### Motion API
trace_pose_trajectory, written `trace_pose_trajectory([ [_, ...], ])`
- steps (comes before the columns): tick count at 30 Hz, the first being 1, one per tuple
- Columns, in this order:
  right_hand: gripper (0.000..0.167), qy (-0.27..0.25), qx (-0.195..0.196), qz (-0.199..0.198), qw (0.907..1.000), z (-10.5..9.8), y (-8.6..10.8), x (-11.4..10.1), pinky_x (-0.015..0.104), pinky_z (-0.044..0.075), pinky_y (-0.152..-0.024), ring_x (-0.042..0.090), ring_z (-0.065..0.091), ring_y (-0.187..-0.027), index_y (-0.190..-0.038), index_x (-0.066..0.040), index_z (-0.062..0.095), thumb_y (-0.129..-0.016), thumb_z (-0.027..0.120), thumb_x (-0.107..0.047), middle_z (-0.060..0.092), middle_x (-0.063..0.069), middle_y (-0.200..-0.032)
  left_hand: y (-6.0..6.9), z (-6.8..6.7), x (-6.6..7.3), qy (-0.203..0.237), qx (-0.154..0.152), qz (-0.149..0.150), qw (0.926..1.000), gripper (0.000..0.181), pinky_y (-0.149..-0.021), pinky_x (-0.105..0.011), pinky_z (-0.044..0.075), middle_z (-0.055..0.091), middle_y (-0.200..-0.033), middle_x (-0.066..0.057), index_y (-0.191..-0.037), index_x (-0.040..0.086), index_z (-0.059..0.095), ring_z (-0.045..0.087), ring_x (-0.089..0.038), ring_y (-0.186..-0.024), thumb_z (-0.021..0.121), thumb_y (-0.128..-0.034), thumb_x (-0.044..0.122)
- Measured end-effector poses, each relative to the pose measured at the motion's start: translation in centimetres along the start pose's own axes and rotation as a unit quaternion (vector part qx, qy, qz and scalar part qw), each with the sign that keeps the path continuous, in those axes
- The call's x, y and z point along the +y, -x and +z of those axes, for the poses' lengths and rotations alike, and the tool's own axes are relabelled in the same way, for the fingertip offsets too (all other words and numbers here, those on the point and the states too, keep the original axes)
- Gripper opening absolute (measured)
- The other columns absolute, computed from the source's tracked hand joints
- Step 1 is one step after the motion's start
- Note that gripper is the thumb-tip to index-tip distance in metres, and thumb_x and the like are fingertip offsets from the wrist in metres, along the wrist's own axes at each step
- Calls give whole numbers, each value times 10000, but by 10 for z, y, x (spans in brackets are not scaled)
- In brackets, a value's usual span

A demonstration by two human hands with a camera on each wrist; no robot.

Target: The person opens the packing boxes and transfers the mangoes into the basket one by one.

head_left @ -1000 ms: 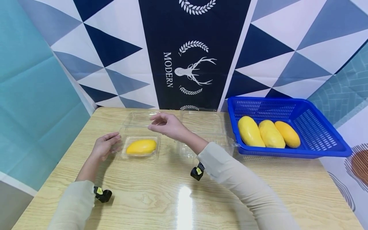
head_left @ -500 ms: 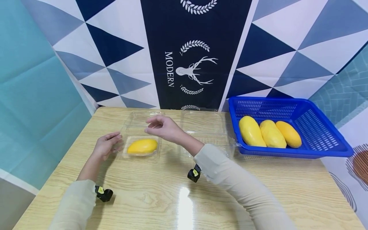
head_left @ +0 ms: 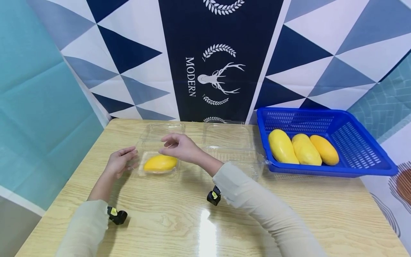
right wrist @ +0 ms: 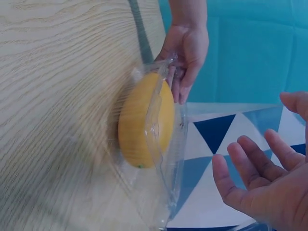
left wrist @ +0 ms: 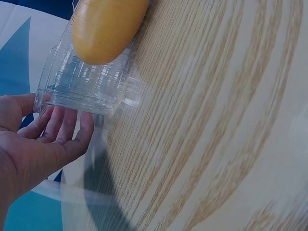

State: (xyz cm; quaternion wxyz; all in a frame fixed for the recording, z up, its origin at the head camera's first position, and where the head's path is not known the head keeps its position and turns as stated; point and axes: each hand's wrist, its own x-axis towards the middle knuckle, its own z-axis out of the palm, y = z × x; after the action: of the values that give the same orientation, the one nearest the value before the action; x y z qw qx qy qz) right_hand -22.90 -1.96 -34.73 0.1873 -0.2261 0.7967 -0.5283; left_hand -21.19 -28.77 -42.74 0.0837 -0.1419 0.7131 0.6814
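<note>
A clear plastic clamshell container (head_left: 140, 167) stands on the left of the table, its lid (head_left: 163, 130) folded back toward the wall. Inside lies one yellow mango (head_left: 160, 163), also seen in the right wrist view as an orange-yellow oval (right wrist: 144, 120). My left hand (head_left: 119, 161) holds the container's left end; in the left wrist view, the thumb is at the rim and the fingers touch the end wall. Above the mango hovers my right hand (head_left: 179, 147), fingers loosely bent, with nothing seen between them in the right wrist view.
A second clear clamshell (head_left: 228, 137), lid back, stands to the right, partly behind my right forearm. Beyond it is a blue perforated basket (head_left: 356, 150) with three yellow mangoes (head_left: 303, 149). A patterned cloth wall (head_left: 221, 103) borders the back of the wooden table (head_left: 167, 221).
My right hand has drifted a little left and lower, closer to the mango. The left hand keeps its place at the container's end. The head view has shifted slightly.
</note>
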Motion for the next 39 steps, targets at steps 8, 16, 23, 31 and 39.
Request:
trace_pose_trajectory([
  [8,432,114,-29,-193,9997,10,-1,-5,207,529,-847,141,598,-996,-1219,-155,606,-821,717,-281,627,50,-1141,0,0,-1,-162,52,-33,9998,583,-746,-190,579,586,-996,113,-1432,-3,320,583,7,-901,545,-951,239],
  [16,409,178,-68,-144,9997,20,-3,-4,203,522,-843,127,587,-974,-1200,-156,612,-824,714,-281,626,60,-1148,-1,0,-1,-205,82,-67,9997,583,-667,-165,555,585,-989,121,-1432,6,328,576,5,-904,547,-949,250],
  [23,418,249,-28,-19,9997,24,-5,0,209,518,-839,129,578,-978,-1204,-156,610,-826,711,-304,624,50,-1152,-2,-1,-1,-73,72,-43,9999,576,-686,-168,567,606,-945,146,-1428,-10,325,587,14,-884,546,-950,224],
  [31,419,260,-60,-45,9996,27,-10,10,221,518,-841,141,575,-972,-1209,-132,605,-835,704,-292,611,109,-1190,-3,-1,-1,-236,103,-62,9996,580,-708,-164,568,587,-982,136,-1428,2,333,583,31,-888,546,-949,250],
  [39,429,322,-91,2,9994,31,-15,18,246,517,-864,142,569,-993,-1219,-163,597,-833,703,-317,603,87,-1203,-3,-1,-1,-185,103,-51,9998,584,-737,-179,576,576,-1024,107,-1431,2,328,592,30,-888,547,-948,247],
])
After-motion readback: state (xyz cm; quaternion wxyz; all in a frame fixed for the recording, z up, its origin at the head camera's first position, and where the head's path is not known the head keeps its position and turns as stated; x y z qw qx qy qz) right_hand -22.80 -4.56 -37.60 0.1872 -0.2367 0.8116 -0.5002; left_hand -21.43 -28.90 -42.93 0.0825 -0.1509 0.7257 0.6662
